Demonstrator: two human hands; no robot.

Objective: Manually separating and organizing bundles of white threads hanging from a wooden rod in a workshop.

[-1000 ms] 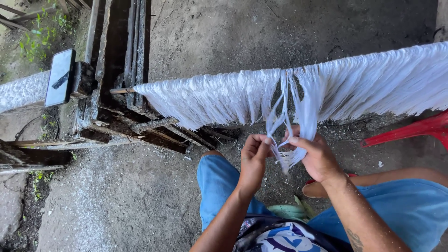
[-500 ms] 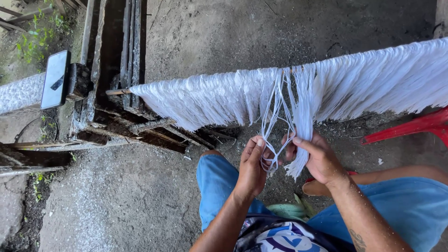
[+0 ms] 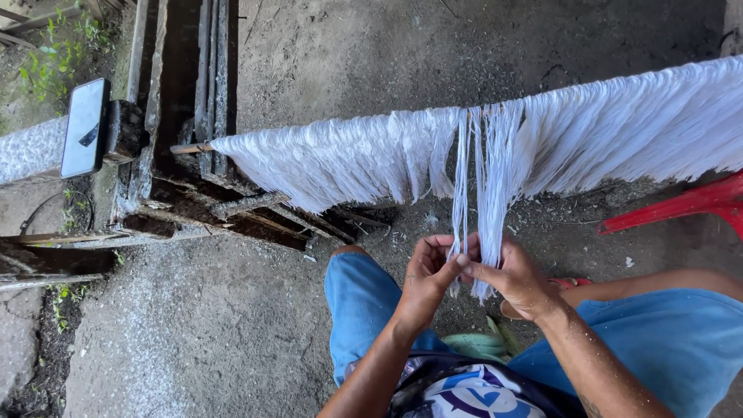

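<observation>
Down below the long hanging curtain of white fibre strands (image 3: pixel 542 147), both hands meet over a few thin strands pulled out of it. Those separated strands (image 3: pixel 463 186) drop straight from the pole (image 3: pixel 190 148) that carries the curtain, leaving a narrow gap in the fringe on either side. The left hand (image 3: pixel 426 279) is curled nearly closed, its thumb and fingers pinching the lower ends of the strands; the right hand (image 3: pixel 515 279) is likewise narrowly closed, its forefinger stretched across to touch the left thumb, with a thicker white tuft hanging down between the two hands. Both hands sit just beneath the curtain's lower edge and just above the person's knees in blue shorts (image 3: pixel 364 302). To the left of the curtain the pole end pokes out over dark weathered wooden beams (image 3: pixel 193 85), and further left a phone (image 3: pixel 83 128) stands upright against them. To the right of the curtain, below its fringe, part of a red plastic chair (image 3: pixel 681 205) reaches in. Bare concrete floor (image 3: pixel 193 325) lies open below the curtain's left half, with free room left of the hands.
</observation>
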